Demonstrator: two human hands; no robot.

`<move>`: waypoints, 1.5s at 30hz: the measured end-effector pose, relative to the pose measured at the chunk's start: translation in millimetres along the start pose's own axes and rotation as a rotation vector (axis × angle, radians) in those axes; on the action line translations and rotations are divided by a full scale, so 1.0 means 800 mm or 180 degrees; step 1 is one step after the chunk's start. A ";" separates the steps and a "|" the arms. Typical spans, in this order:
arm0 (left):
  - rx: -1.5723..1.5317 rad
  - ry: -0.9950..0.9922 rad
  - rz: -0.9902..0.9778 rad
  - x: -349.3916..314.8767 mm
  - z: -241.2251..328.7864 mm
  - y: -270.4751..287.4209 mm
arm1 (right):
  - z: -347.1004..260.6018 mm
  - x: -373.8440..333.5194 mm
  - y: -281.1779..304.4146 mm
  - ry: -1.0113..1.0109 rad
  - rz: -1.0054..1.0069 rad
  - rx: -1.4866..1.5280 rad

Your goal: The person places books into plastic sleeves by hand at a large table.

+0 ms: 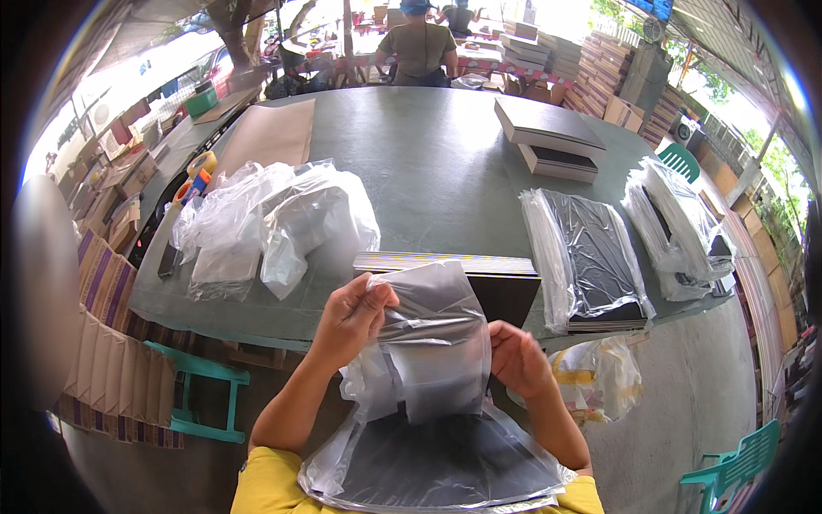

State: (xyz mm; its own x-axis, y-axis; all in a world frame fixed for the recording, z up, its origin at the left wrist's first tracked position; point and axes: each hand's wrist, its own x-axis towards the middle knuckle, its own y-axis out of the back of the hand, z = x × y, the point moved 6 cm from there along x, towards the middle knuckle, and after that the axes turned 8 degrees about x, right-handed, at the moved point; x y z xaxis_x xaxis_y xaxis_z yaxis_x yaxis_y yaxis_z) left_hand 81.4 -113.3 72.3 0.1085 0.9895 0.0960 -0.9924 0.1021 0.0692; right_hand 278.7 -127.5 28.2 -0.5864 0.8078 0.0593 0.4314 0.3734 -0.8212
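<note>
My left hand (359, 310) pinches the upper left edge of a clear plastic bag (432, 343), held up in front of me. My right hand (519, 358) is at the bag's right edge, fingers loosely bent and apart, slightly blurred; no firm grip shows. Below, across my lap, lies a stack of clear plastic with a wide black panel (428, 463) showing. Just behind the raised bag, at the table's near edge, stands a stack of black boards (505, 295) with pale edges, partly hidden by the bag.
On the green table (411, 163) lie crumpled plastic bags (300, 214) at left, brown paper (267, 137), tape rolls (202, 163), plastic-wrapped black boards (591, 257) at right and dark boxes (548, 128) behind. Green chairs (210, 394) flank me. A person (418, 47) sits beyond.
</note>
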 end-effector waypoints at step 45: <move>0.1895 -0.1608 -0.1200 -0.065 0.012 -0.099 | -0.055 -0.014 -0.080 0.2108 -0.0252 -0.2011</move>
State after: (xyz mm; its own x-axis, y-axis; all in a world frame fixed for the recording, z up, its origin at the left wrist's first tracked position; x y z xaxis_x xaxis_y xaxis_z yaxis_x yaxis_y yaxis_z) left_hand 155.3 -174.1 71.4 0.5771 0.7219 0.3819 -0.7046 0.2036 0.6798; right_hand 287.6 -140.3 105.0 -0.2015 0.7928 0.5752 0.8155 0.4611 -0.3498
